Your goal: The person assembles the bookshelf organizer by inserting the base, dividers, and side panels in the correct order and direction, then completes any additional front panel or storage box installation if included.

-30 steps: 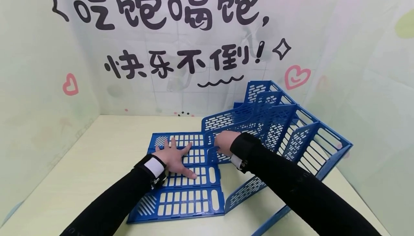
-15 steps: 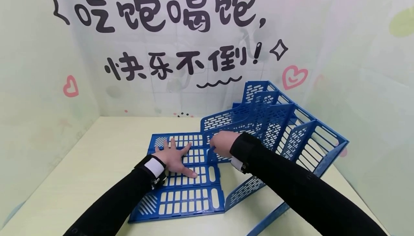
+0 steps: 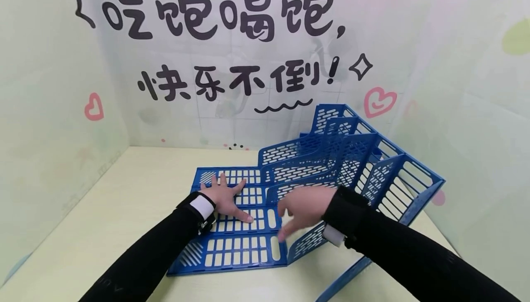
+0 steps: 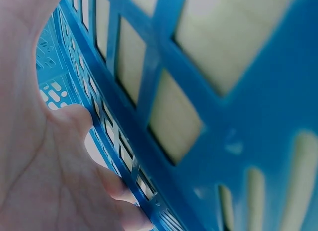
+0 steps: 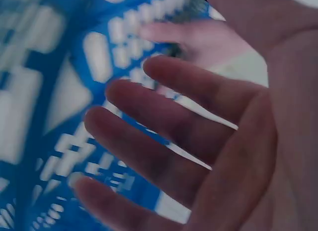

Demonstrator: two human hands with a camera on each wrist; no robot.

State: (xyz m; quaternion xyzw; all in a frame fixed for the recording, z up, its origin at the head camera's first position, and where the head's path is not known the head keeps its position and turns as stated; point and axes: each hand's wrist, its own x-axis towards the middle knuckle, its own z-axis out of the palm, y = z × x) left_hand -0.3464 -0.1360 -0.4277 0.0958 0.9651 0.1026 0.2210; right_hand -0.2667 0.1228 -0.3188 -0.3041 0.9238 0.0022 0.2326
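The blue file rack point(image 3: 331, 168) sits centre to right of centre in the head view. Its flat slotted base panel point(image 3: 236, 246) lies on the pale tabletop point(image 3: 124, 191) at lower centre, and its upright dividers point(image 3: 372, 173) fan up toward the right edge.

Your left hand point(image 3: 225, 198) lies flat on the base panel, fingers straight and spread, palm down, holding nothing. The left wrist view shows the palm point(image 4: 44, 156) against the blue lattice. Keep this pressure even; judged from the frames, it is what pins the panel to the table while the other hand works.

Your right hand point(image 3: 304, 207) is at the centre of the frame, above the seam between the base panel and the nearest low divider point(image 3: 308, 242). Its fingers point(image 5: 164, 126) are extended and slightly apart, pointing down and left, and they grip nothing. The right wrist view is blurred; whether a fingertip touches the plastic cannot be told.

To do the step well, bring the right fingers squarely onto the divider edge close to the seam, not onto the thin slotted web, which is likely to flex. Both forearms, in black sleeves point(image 3: 397, 256), enter from the bottom edge and converge on the rack; the right arm is angled in from the lower right.
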